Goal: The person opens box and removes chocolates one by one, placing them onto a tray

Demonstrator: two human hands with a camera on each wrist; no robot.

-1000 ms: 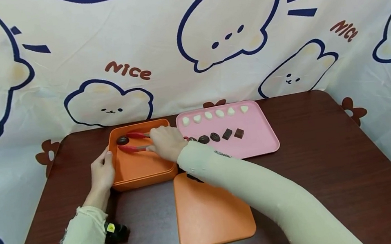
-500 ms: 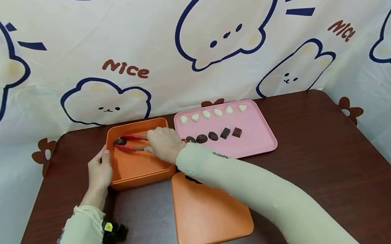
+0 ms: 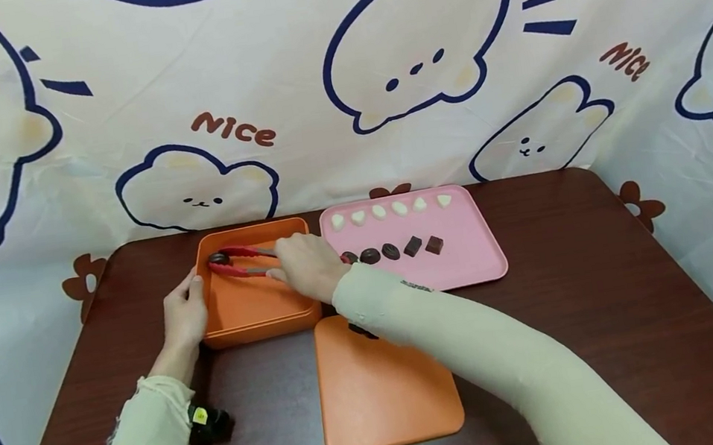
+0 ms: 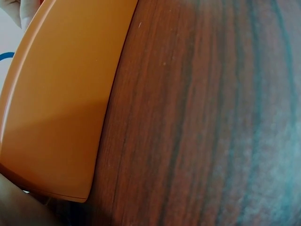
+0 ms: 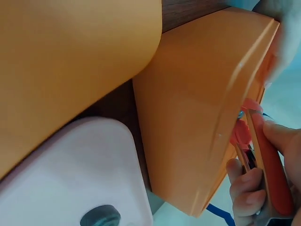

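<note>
In the head view my right hand [image 3: 308, 263] grips red-tipped tongs [image 3: 241, 271], reaching leftward into an orange box [image 3: 259, 303]. Between the tong tips, near the box's back left corner, lies a dark oval chocolate [image 3: 219, 259]; whether both tips touch it is too small to tell. My left hand [image 3: 184, 316] holds the box's left wall, thumb at the rim. The right wrist view shows fingers and thumb wrapped round the tongs' handle [image 5: 273, 165], partly hidden behind the box wall [image 5: 188, 108].
A pink tray [image 3: 463, 261] to the right of the box carries a back row of white chocolates [image 3: 399, 208] and a front row of dark chocolates [image 3: 390, 251]. In front lies a flat orange lid [image 3: 389, 398], with the right forearm across it. A printed cloth hangs behind the table.
The tong tips have shifted slightly left in the box, and the dark chocolate between them sits a little further left. My left hand stays on the box wall.
</note>
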